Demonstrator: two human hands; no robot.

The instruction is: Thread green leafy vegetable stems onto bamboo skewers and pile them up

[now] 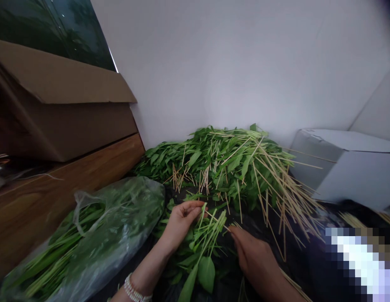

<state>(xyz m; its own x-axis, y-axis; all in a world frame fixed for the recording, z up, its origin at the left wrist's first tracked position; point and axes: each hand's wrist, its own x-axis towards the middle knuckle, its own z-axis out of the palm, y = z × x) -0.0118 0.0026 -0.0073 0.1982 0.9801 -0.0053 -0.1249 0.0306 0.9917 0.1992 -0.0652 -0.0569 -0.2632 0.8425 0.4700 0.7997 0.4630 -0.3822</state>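
Note:
My left hand (184,220), with a beaded bracelet at its wrist, is closed in a pinch on the pale end of a leafy green stem (203,209). Opposite it, my right hand (253,253) grips a thin wooden skewer (226,227) that points up and left toward the left fingertips. Whether the skewer's tip enters the stem is too small to tell. Between and below the hands lie loose leafy stems (206,241), their cut ends pointing up and right, on a black sheet.
Against the wall (232,63) lies a heap of leafy greens (197,155) with many skewers (286,197) sticking out. At left is a plastic bag of greens (119,226), beside a wooden surface (97,167) bearing a cardboard box (87,121). A white box (355,176) stands at right.

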